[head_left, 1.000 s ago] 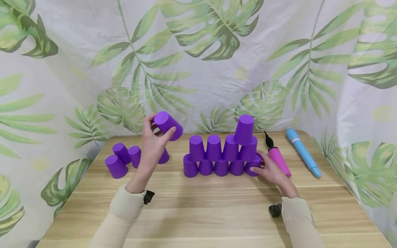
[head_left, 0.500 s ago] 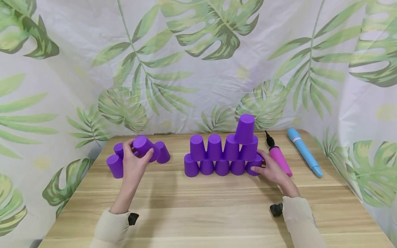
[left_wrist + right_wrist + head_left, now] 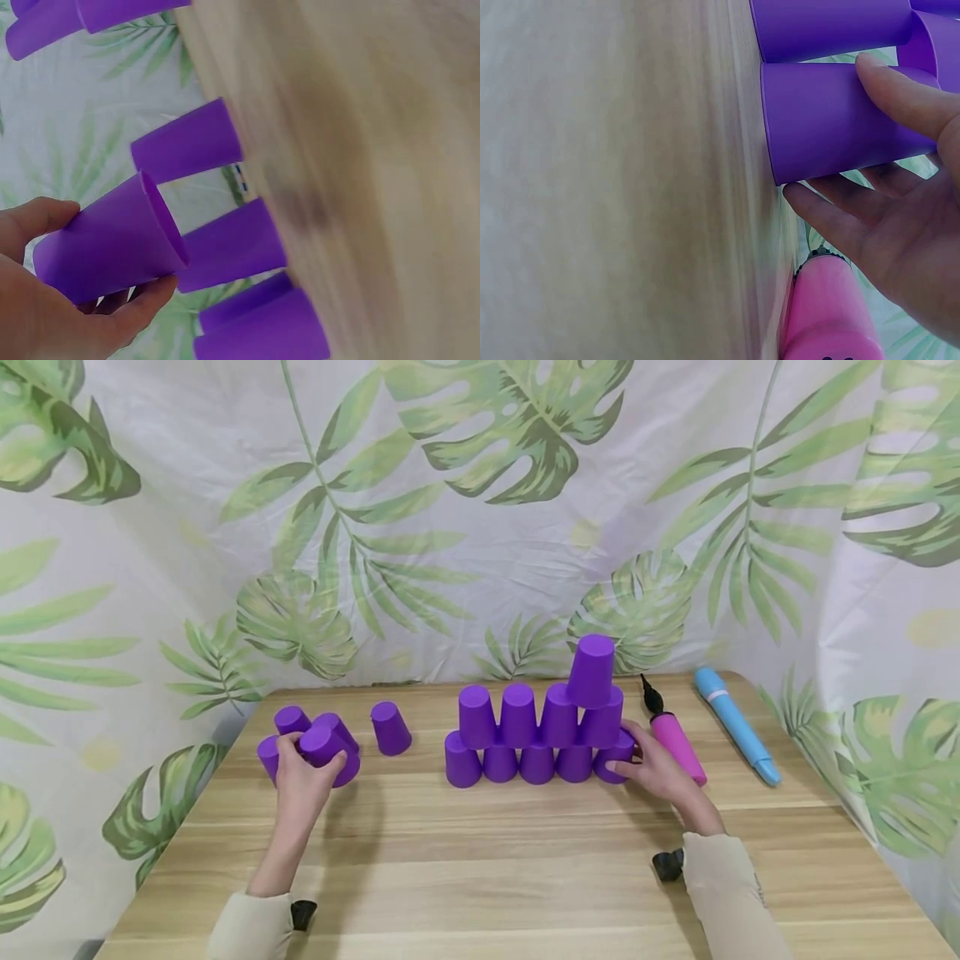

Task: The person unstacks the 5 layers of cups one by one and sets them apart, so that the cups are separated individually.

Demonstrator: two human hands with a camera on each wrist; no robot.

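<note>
My left hand point(image 3: 303, 789) grips an upside-down purple cup point(image 3: 112, 240), thumb on one side and fingers on the other. It is low over the left of the table, in front of another purple cup point(image 3: 335, 727) that it partly overlaps. At centre right stands a stack of upside-down purple cups point(image 3: 517, 718): a bottom row, a second row on it, and one top cup point(image 3: 592, 671) at the right end. My right hand point(image 3: 656, 768) holds the rightmost bottom cup point(image 3: 832, 120) between thumb and fingers, with its rim on the table.
Around my left hand stand two more loose purple cups point(image 3: 291, 718), and a single purple cup point(image 3: 391, 728) sits between them and the stack. Right of the stack lie a pink hand pump point(image 3: 677, 747) with a black nozzle and a blue tube-shaped pump point(image 3: 735, 727). A leaf-print curtain point(image 3: 480, 527) hangs behind the table.
My left hand has carried its cup left and down, from high beside the stack to the loose cups at the left. The right hand and the stack have stayed put.
</note>
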